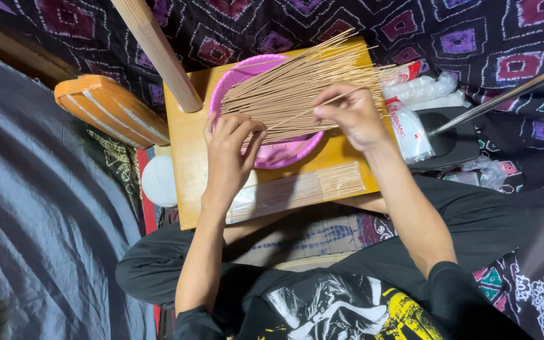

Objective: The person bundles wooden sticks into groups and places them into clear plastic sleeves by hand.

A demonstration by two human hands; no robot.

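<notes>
A pile of thin tan sticks (297, 88) lies fanned across a pink plastic basin (284, 153) on a low wooden board (187, 145). My left hand (231, 151) rests on the near end of the pile at the basin's left rim, fingers curled onto the sticks. My right hand (351, 116) pinches a single stick (303, 113) that runs from the pile's right side toward my left hand. A flat bundle of sticks in a clear plastic sleeve (303, 191) lies along the board's near edge.
A thick wooden rod (158, 53) leans over the board's far left corner. An orange striped object (108, 110) and a white round lid (158, 181) lie left of the board. Plastic packets (410, 119), a black base (454, 141) and a metal rod (505, 97) sit to the right.
</notes>
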